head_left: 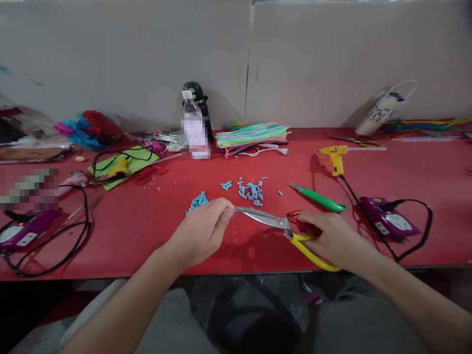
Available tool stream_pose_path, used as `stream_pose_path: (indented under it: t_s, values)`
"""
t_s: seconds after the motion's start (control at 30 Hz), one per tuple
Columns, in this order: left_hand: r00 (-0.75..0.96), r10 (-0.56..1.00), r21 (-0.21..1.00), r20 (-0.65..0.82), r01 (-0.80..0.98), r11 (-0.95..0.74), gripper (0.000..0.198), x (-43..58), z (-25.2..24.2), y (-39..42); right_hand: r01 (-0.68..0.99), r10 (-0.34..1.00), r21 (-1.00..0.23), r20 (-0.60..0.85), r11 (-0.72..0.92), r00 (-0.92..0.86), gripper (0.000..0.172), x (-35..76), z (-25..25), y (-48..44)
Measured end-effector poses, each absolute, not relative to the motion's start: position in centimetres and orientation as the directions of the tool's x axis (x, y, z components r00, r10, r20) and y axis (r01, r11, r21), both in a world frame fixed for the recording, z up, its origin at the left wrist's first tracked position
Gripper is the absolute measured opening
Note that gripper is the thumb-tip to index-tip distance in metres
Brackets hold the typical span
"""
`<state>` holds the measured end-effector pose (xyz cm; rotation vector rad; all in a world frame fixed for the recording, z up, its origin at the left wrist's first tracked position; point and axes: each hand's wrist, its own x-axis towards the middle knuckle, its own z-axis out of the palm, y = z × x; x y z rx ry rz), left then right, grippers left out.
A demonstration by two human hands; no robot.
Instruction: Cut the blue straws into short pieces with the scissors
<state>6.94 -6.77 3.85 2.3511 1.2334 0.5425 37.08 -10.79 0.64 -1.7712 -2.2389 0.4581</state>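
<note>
Right hand (328, 233) is closed round the handles of the scissors (263, 217). Left hand (202, 228), pinched together, apparently holds a thin strip (236, 209) at the blade tips. Short blue pieces (254, 190) lie cut on the desk (155, 241); the uncut remainder cannot be determined.

Pieces (252, 190) behind scissors (281, 222); knife (320, 197) right of pieces.

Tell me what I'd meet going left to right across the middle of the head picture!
Purple socket → green sheet → left hand → scissor blades → right hand → rainbow sticks.
</note>
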Motion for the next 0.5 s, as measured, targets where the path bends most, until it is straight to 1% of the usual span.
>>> stream_pose_path:
  t_s: [0.3, 0.4, 0.5]
  values:
    - [0.533, 0.832, 0.533, 0.153, 0.665, -0.524, 0.029, 6.94, 3.94, -6.82, 0.891, 0.974, -0.406, -0.005, 0.204, -0.225, 0.013, 37.01, 0.61, -11.06]
    - [0.532, 0.832, 0.537, 0.16, 0.66, -0.525, 0.029, 6.97, 4.03, -6.85, 0.909, 0.975, -0.36, 0.009, 0.211, -0.223, 0.013, 37.13, 0.5, -11.18]
    - [0.537, 0.827, 0.536, 0.164, 0.656, -0.532, 0.029, 6.98, 4.07, -6.91, 0.936, 0.974, -0.269, 0.041, 0.227, -0.225, 0.012, 37.19, 0.43, -11.27]
